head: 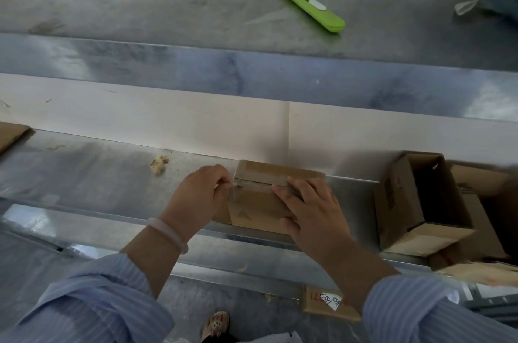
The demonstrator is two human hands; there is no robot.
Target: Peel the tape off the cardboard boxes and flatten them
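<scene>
A small closed cardboard box [260, 202] lies on the lower steel counter [92, 174], against the white wall. Clear tape [238, 184] runs along its top seam and down its left end. My left hand [201, 197] pinches the tape's end at the box's upper left corner. My right hand [308, 208] lies on the box's right half with its fingers spread, pressing it down.
An open empty box [420, 202] lies on its side to the right, on other cardboard. A green box cutter [311, 7] rests on the upper shelf. A crumpled tape ball [159, 162] sits left of the hands. Flat cardboard [11, 134] is at far left; a labelled box [328, 303] is on the floor.
</scene>
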